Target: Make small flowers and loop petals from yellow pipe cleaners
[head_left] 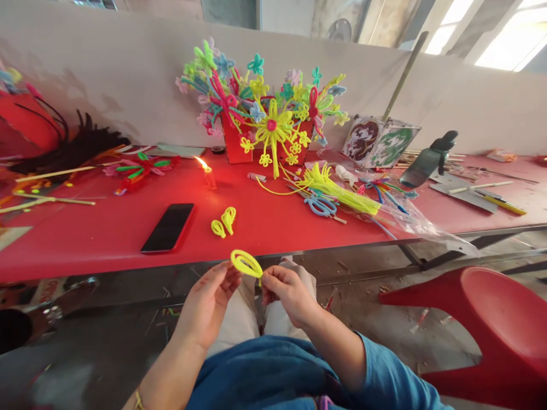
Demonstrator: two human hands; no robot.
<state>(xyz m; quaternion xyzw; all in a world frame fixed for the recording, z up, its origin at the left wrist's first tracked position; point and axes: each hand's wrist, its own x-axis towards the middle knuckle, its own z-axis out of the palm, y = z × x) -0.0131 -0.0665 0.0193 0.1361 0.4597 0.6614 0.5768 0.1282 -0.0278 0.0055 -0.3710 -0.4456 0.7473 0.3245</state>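
Note:
A yellow fuzzy pipe-cleaner loop (247, 263) is held up in front of my lap, just off the table's front edge. My right hand (288, 289) pinches its narrow twisted end between thumb and fingers. At the rounded end, my left hand (212, 302) has loosely curved fingers beside the loop; nothing shows gripped in them, and whether they touch it is unclear. Two small yellow pipe-cleaner pieces (224, 222), looped alike, lie on the red table (256, 242) ahead. A lit candle (208, 175) stands behind them.
A phone (168, 228) lies left of the loops. To the right are blue scissors (320, 205), a bundle of yellow pipe cleaners (342, 191), a bottle (427, 162) and a yellow cutter (502, 203). Pipe-cleaner flowers (273, 122) stand behind. A red stool (499, 319) is at right.

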